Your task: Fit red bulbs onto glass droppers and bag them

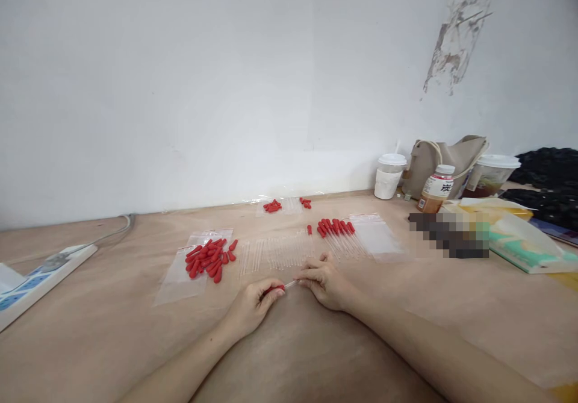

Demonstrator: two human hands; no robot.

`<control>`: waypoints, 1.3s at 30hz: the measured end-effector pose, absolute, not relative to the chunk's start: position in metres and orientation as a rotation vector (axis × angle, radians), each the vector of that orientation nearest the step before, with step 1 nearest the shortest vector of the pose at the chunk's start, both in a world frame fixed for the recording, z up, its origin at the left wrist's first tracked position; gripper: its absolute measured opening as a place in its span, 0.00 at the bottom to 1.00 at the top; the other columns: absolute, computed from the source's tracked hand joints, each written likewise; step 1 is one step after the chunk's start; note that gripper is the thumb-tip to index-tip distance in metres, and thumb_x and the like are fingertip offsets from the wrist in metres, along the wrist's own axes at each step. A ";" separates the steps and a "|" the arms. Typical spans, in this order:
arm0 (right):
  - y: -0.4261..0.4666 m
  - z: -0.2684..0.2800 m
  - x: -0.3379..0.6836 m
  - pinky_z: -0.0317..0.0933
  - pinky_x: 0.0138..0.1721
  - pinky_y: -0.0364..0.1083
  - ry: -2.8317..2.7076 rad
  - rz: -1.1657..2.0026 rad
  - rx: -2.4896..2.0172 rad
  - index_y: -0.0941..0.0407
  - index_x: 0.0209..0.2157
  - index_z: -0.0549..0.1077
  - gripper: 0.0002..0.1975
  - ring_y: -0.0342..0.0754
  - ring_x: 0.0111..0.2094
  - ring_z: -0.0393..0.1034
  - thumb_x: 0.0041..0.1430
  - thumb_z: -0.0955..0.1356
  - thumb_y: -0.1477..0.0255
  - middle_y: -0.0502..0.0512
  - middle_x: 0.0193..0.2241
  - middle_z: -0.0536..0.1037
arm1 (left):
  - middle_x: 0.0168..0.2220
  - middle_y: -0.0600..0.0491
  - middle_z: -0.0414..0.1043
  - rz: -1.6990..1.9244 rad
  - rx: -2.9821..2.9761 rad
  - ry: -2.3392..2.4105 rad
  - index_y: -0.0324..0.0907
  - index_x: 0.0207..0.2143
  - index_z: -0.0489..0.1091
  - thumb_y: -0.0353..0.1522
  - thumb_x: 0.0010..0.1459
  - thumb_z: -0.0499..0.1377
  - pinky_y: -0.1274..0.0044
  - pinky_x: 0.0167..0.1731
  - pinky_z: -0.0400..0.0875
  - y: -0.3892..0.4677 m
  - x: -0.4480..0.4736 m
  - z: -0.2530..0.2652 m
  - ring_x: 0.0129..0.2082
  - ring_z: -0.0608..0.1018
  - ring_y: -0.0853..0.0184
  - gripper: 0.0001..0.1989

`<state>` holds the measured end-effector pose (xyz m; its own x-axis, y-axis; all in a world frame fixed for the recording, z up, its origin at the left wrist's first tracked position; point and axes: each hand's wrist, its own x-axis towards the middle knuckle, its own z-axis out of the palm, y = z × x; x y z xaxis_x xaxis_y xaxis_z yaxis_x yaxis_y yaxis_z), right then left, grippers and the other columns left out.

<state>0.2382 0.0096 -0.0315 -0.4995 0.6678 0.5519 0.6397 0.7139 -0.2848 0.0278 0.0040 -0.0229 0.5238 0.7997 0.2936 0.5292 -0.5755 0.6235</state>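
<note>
My left hand (257,303) pinches a red rubber bulb (280,287), mostly hidden by the fingers. A thin clear glass tube (290,284) runs from the bulb to my right hand (326,282), whose fingertips are closed on it. Whether the tube sits inside the bulb is hidden. Beyond my hands lies a row of clear glass tubes (275,252). Left of the row, a pile of red rubber bulbs (208,257) rests on a clear plastic bag (174,279). To the right, several droppers with red bulbs (336,228) lie side by side.
An empty zip bag (377,237) lies right of the droppers. More bulbs (272,206) are near the wall. A power strip (40,282) is at left. At right stand a white cup (389,177), a bottle (436,191), a bag (451,153) and a tissue pack (528,246).
</note>
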 end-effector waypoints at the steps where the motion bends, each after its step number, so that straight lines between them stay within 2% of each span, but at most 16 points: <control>1: 0.009 -0.032 0.238 0.45 0.37 0.46 -2.272 0.016 -0.998 0.50 0.34 0.73 0.11 0.40 0.28 0.64 0.56 0.61 0.74 0.48 0.29 0.73 | 0.28 0.56 0.70 0.778 2.314 1.093 0.43 0.32 0.68 0.35 0.58 0.49 0.79 0.30 0.63 0.004 0.028 -0.023 0.29 0.71 0.68 0.10; 7: 0.004 -0.031 0.229 0.43 0.34 0.45 -2.286 -0.109 -1.033 0.55 0.26 0.71 0.10 0.40 0.25 0.61 0.56 0.60 0.74 0.48 0.24 0.72 | 0.26 0.55 0.69 0.813 2.418 1.120 0.42 0.32 0.67 0.35 0.58 0.49 0.80 0.29 0.62 0.002 0.027 -0.021 0.28 0.70 0.69 0.10; 16: 0.004 -0.033 0.218 0.44 0.33 0.44 -2.338 0.049 -0.972 0.58 0.21 0.66 0.10 0.40 0.25 0.61 0.55 0.60 0.75 0.48 0.22 0.70 | 0.26 0.54 0.66 0.771 2.569 1.040 0.41 0.31 0.66 0.33 0.59 0.49 0.80 0.27 0.62 -0.001 0.025 -0.020 0.27 0.69 0.69 0.08; 23: 0.000 -0.027 0.214 0.45 0.33 0.43 -2.345 0.086 -0.952 0.59 0.23 0.67 0.11 0.40 0.27 0.61 0.56 0.59 0.75 0.49 0.24 0.70 | 0.28 0.53 0.68 0.810 2.635 0.999 0.41 0.33 0.66 0.32 0.59 0.48 0.79 0.29 0.64 -0.001 0.020 -0.022 0.28 0.70 0.69 0.08; 27: -0.008 -0.017 0.211 0.46 0.33 0.44 -2.430 -0.068 -0.990 0.57 0.30 0.70 0.11 0.43 0.30 0.61 0.57 0.58 0.74 0.53 0.27 0.71 | 0.32 0.52 0.69 0.892 2.617 0.990 0.42 0.36 0.66 0.31 0.59 0.49 0.77 0.33 0.66 0.001 0.013 -0.021 0.32 0.71 0.68 0.07; 29: -0.009 -0.012 0.214 0.46 0.34 0.46 -2.482 -0.144 -1.020 0.56 0.32 0.71 0.09 0.45 0.32 0.61 0.55 0.60 0.74 0.54 0.28 0.72 | 0.36 0.52 0.68 0.949 2.567 1.051 0.44 0.40 0.65 0.31 0.58 0.50 0.76 0.36 0.66 0.003 0.011 -0.022 0.36 0.71 0.67 0.08; 31: -0.003 -0.009 0.222 0.47 0.35 0.46 -2.451 -0.141 -1.125 0.55 0.32 0.72 0.09 0.46 0.33 0.62 0.53 0.61 0.75 0.54 0.28 0.73 | 0.41 0.50 0.66 1.023 2.499 1.189 0.46 0.47 0.61 0.33 0.56 0.53 0.74 0.36 0.67 0.005 0.009 -0.023 0.39 0.69 0.65 0.15; 33: 0.010 -0.006 0.235 0.48 0.34 0.45 -2.283 -0.065 -1.354 0.56 0.30 0.73 0.11 0.45 0.32 0.64 0.54 0.60 0.75 0.54 0.28 0.74 | 0.41 0.49 0.63 1.045 2.446 1.319 0.46 0.49 0.58 0.34 0.55 0.54 0.74 0.34 0.67 0.006 0.009 -0.024 0.36 0.69 0.65 0.19; 35: 0.028 -0.004 0.249 0.49 0.31 0.43 -2.034 0.029 -1.615 0.56 0.29 0.73 0.12 0.45 0.29 0.65 0.54 0.59 0.73 0.54 0.26 0.74 | 0.38 0.51 0.63 0.970 2.436 1.339 0.45 0.46 0.60 0.33 0.55 0.53 0.75 0.31 0.67 0.006 0.010 -0.024 0.31 0.69 0.67 0.15; 39: 0.058 -0.005 0.264 0.50 0.31 0.43 -1.778 0.079 -1.832 0.55 0.36 0.71 0.11 0.46 0.31 0.67 0.53 0.60 0.70 0.52 0.28 0.75 | 0.37 0.52 0.62 0.871 2.460 1.224 0.43 0.39 0.65 0.32 0.56 0.51 0.77 0.29 0.65 0.005 0.012 -0.023 0.28 0.68 0.70 0.08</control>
